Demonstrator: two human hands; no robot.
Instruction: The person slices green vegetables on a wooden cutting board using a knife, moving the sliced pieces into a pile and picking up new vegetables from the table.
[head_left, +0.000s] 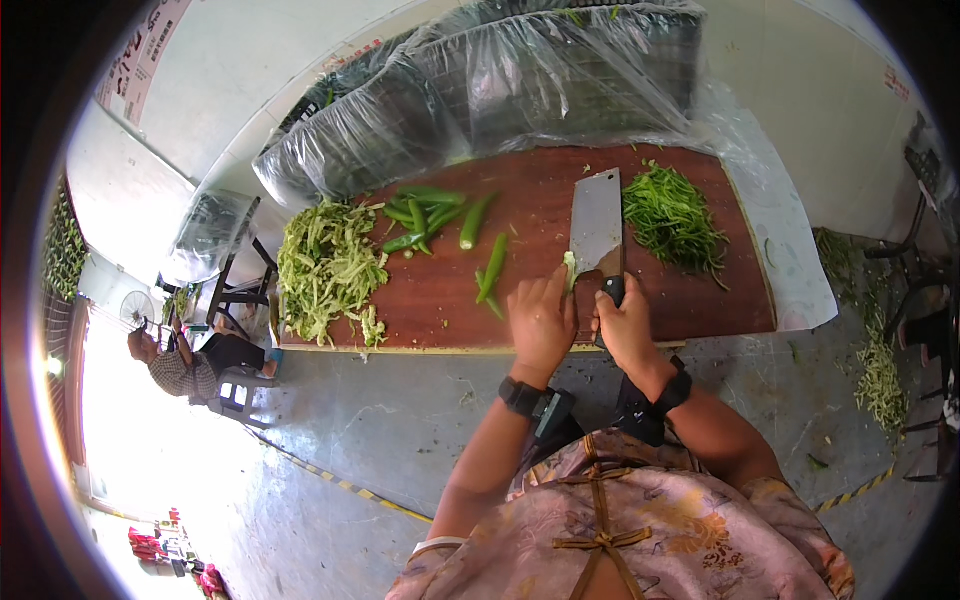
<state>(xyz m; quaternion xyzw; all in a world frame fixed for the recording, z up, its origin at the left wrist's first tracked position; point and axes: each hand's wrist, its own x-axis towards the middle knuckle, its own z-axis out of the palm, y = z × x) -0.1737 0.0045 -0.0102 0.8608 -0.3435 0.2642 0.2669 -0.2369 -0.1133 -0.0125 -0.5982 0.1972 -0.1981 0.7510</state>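
My right hand (624, 319) grips the black handle of a cleaver (598, 202), whose blade points away from me over the brown board (547, 180). Close to the blade's left side, my left hand (541, 319) presses a cut piece of green pepper (570, 271) with its fingertips. Two whole green peppers (492, 270) lie left of that hand, and several more green peppers (427, 214) are grouped farther back. Shredded green pepper (673, 217) is heaped right of the cleaver. At the board's left end rises a pile of pale green chopped pieces (326, 270).
Crates wrapped in clear plastic (480, 90) stand along the board's far edge. A seated person (184, 367) is at the far left beside another table. Plant scraps (881, 382) lie on the floor at right, near dark metal frames.
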